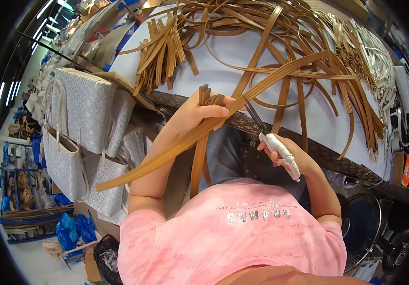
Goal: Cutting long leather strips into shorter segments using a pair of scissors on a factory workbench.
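Observation:
My left hand (199, 113) is closed around several brown straps, whose cut ends (204, 92) poke up past the fingers. One long brown strap (159, 159) runs across that hand, from beside my left forearm up to the right over the table. In my right hand (287, 148) is a pair of scissors (256, 116) with dark blades and handles wrapped in white material (280, 151). The blade tips touch or lie very near the long strap, just right of my left fingers. Whether the strap sits between the blades I cannot tell.
A tangled heap of brown straps (164, 52) covers much of the white tabletop (218, 78). White straps with metal clasps (368, 47) lie at the far right. Pale patterned handbags (83, 107) stand at left. A black fan (363, 228) is at lower right.

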